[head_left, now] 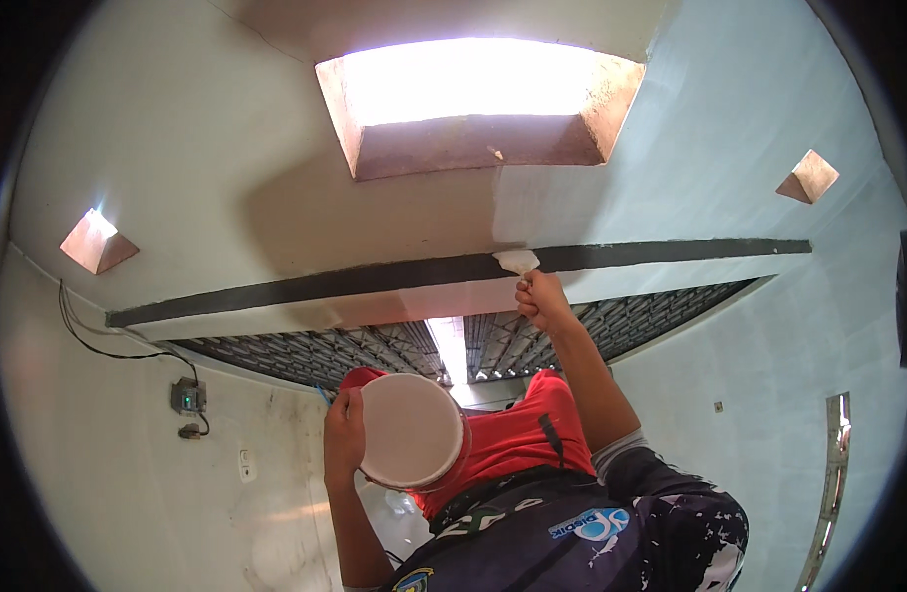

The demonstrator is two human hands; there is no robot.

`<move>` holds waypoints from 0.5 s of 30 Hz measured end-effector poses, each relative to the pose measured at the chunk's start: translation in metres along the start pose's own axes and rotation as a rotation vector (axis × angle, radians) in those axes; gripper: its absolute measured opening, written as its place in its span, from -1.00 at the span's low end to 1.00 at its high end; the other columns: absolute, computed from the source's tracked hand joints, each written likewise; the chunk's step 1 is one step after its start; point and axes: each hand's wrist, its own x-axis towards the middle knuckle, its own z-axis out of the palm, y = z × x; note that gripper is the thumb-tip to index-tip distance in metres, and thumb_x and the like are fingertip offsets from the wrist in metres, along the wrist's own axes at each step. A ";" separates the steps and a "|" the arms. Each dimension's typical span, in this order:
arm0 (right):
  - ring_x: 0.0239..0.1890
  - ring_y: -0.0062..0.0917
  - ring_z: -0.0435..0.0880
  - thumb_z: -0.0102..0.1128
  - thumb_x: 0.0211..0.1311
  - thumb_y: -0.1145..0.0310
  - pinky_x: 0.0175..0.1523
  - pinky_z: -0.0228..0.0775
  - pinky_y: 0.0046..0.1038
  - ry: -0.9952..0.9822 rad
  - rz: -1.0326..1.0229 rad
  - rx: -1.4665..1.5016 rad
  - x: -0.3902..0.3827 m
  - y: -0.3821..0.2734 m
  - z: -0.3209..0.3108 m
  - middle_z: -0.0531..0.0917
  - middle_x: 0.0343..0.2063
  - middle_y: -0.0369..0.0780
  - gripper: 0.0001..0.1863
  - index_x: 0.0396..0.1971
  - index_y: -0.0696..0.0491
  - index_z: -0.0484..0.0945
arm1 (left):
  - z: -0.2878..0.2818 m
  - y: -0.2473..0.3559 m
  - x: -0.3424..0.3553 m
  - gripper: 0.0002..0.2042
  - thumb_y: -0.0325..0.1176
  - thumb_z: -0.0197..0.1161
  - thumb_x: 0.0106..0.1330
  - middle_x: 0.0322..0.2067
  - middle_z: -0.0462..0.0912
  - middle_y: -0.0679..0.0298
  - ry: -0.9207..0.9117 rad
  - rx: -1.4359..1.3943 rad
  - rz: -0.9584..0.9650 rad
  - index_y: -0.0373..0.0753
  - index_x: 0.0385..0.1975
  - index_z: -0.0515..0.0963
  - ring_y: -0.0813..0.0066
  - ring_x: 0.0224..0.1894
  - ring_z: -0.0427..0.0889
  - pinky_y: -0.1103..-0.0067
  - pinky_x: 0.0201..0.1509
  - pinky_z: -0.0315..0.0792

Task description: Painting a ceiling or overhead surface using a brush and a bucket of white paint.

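Note:
My left hand (345, 434) grips the side of a round bucket (464, 444) in front of my body. Pale paint (411, 429) shows across its top. A thin blue piece (323, 395) sticks out by the left fingers; its kind is unclear. Reaching up and forward, my right hand (544, 301) is closed around the handle of a paintbrush (518, 260). The white-coated head of the brush lies over the dark band (375, 281) that runs along the wall (404, 222). To the right of the brush the wall looks lighter and bluish; to the left it is duller beige.
A bright rectangular opening (478, 148) is set in the wall ahead, with smaller square openings at left (100, 247) and right (809, 180). Dark patterned grating (305, 357) spans below the band. A box with cables (188, 397) and a switch (244, 466) are on the left wall.

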 end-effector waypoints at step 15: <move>-0.75 -0.77 0.11 -0.07 0.36 0.39 -0.72 -0.15 -0.61 0.019 -0.170 -0.143 -0.031 0.002 -0.001 0.31 -0.59 -0.39 -0.89 -0.41 0.01 0.28 | 0.001 0.002 -0.001 -0.58 -0.06 -0.04 0.58 -0.30 0.66 0.12 0.013 -0.014 -0.001 -0.35 -0.13 0.57 0.38 -0.24 0.60 0.45 -0.05 0.45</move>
